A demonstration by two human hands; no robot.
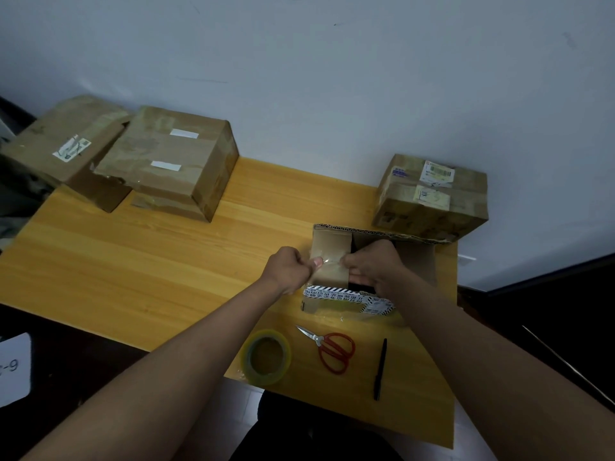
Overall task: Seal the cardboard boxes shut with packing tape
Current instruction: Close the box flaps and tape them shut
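Observation:
A small open cardboard box (417, 257) with black-and-white printed tape on its near side stands on the wooden table (166, 261). Over its left flap, my left hand (289, 267) and my right hand (376, 264) pinch the two ends of a short strip of clear tape (329, 262) and hold it stretched between them. The box's far flap stands upright. A roll of clear packing tape (266, 357) lies flat near the table's front edge, below my hands.
Red-handled scissors (332, 349) and a black pen (380, 369) lie right of the roll. A taped box (432, 197) sits at the back right; two larger boxes (166, 161) (66, 144) stand at the back left. A white wall is behind.

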